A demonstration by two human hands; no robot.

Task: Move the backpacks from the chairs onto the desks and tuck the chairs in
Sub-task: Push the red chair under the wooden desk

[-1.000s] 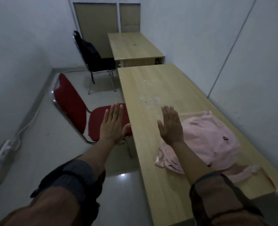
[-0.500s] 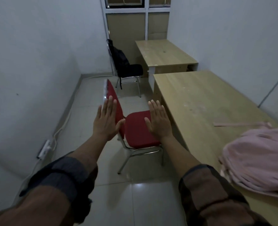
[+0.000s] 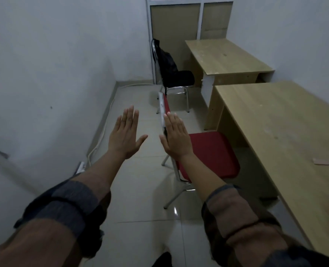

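Both hands are held flat and fully open, fingers together, gripping nothing. The red chair sits just right of the right hand, whose fingertips overlap the top edge of the backrest; whether they touch it I cannot tell. The left hand hangs further left, clear of the chair. The backrest is seen edge-on, its long edge running straight away from the hands, parallel to the near tabletop, so tucking in means a sideways push to the right, and the right hand is nearer for it. The seat is padded red on thin chromed tube legs; the tabletop is pale wood laminate. Beyond the fingertips, the black backpack slumps, soft and dark, on the black chair beside the far tabletop.
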